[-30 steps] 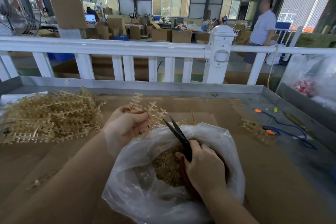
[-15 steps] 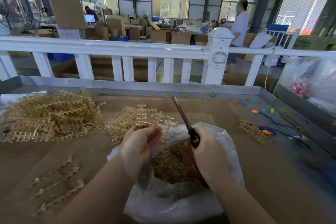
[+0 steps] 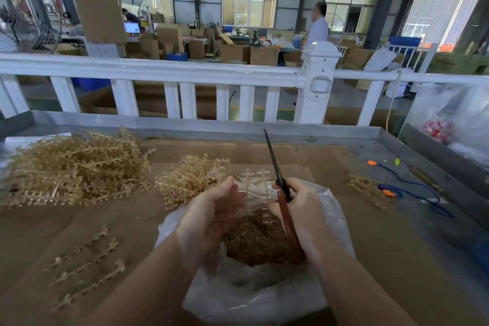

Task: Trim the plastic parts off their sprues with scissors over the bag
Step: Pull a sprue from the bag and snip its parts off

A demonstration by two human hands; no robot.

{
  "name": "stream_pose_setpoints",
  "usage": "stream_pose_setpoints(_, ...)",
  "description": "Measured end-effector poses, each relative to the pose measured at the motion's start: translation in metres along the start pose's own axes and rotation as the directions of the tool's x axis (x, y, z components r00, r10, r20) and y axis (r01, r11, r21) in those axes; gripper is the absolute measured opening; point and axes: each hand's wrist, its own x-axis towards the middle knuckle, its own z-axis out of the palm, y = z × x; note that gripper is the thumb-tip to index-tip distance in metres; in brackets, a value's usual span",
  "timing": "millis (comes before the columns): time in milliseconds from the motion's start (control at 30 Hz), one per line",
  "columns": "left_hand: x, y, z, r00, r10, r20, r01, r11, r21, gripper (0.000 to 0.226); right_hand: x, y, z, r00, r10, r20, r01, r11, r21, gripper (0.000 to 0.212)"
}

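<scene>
A clear plastic bag [image 3: 251, 296] lies open on the cardboard-lined table, with a heap of trimmed tan parts [image 3: 254, 241] inside. My left hand [image 3: 211, 217] is over the bag's left rim and holds a pale sprue [image 3: 254, 180] that stands up between both hands. My right hand [image 3: 301, 217] grips the red-brown handles of the scissors [image 3: 274, 161] over the bag's right side. Their dark blades are together and point up and away from me.
A large pile of untrimmed sprues [image 3: 76, 167] lies at the left, a smaller one [image 3: 190, 180] just beyond my left hand. Bare strips [image 3: 84, 264] lie at the near left. A few sprues [image 3: 367, 188] and a blue cord [image 3: 412, 188] lie right. A white fence [image 3: 158, 71] stands behind the table.
My right hand lifted the scissors from low in the bag; the blades shut and now point upward. My left hand came right, over the bag, with the sprue.
</scene>
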Motion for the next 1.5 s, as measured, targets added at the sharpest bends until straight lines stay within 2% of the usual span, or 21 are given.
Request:
stream_pose_setpoints(267,0.001,-0.002,-0.005,0.986,-0.129,0.106,0.125,0.991,0.047,0.048,-0.014,-0.013,-0.008,0.993,-0.109,0.036,0.11,0.993,-0.031,0.019)
stream_pose_setpoints(367,-0.002,-0.004,-0.002,0.98,-0.149,0.131,0.133,0.984,0.121,0.045,-0.015,-0.011,-0.007,0.987,-0.153,0.047,0.154,0.988,-0.027,0.019)
stream_pose_setpoints(467,-0.001,-0.008,0.002,0.989,-0.13,0.071,0.115,0.977,0.181,0.052,-0.012,-0.007,0.002,0.991,-0.13,0.041,0.129,0.991,0.026,0.02)
stream_pose_setpoints(533,0.003,-0.011,0.001,0.995,-0.104,0.009,0.1,0.973,0.207,0.063,-0.011,-0.002,0.008,0.99,-0.137,0.04,0.136,0.99,0.039,0.03)
stream_pose_setpoints(633,0.003,-0.015,0.003,0.996,-0.077,-0.042,0.084,0.97,0.23,0.066,-0.009,0.004,0.013,0.985,-0.166,0.05,0.166,0.986,0.017,0.04)
stream_pose_setpoints(733,0.003,-0.018,0.003,0.997,-0.033,-0.072,0.049,0.973,0.225,0.06,-0.007,0.009,0.014,0.983,-0.17,0.069,0.168,0.985,0.033,0.031)
stream_pose_setpoints(800,0.005,-0.017,0.0,0.995,0.014,-0.095,0.005,0.98,0.197,0.044,-0.007,0.012,0.015,0.986,-0.147,0.078,0.145,0.989,0.031,0.022)
stream_pose_setpoints(867,0.008,-0.017,-0.004,0.989,0.05,-0.137,-0.032,0.99,0.135,0.03,-0.009,0.016,0.014,0.988,-0.147,0.05,0.147,0.989,-0.012,0.021)
stream_pose_setpoints(1000,0.01,-0.017,-0.009,0.982,0.059,-0.18,-0.064,0.998,-0.021,0.014,-0.017,0.023,0.014,0.98,-0.197,0.022,0.198,0.967,-0.161,0.015)
stream_pose_setpoints(1200,0.009,-0.017,-0.009,0.988,0.034,-0.153,-0.059,0.984,-0.168,0.013,-0.03,0.031,0.017,0.961,-0.257,0.097,0.274,0.868,-0.415,0.038)
stream_pose_setpoints(1367,0.012,-0.016,-0.002,0.981,-0.01,-0.192,-0.047,0.956,-0.289,0.01,-0.035,0.032,0.017,0.955,-0.27,0.119,0.293,0.82,-0.492,0.043)
stream_pose_setpoints(1500,0.015,-0.015,0.003,0.983,0.02,-0.185,-0.086,0.932,-0.353,0.008,-0.036,0.034,0.016,0.957,-0.265,0.116,0.285,0.801,-0.527,0.042)
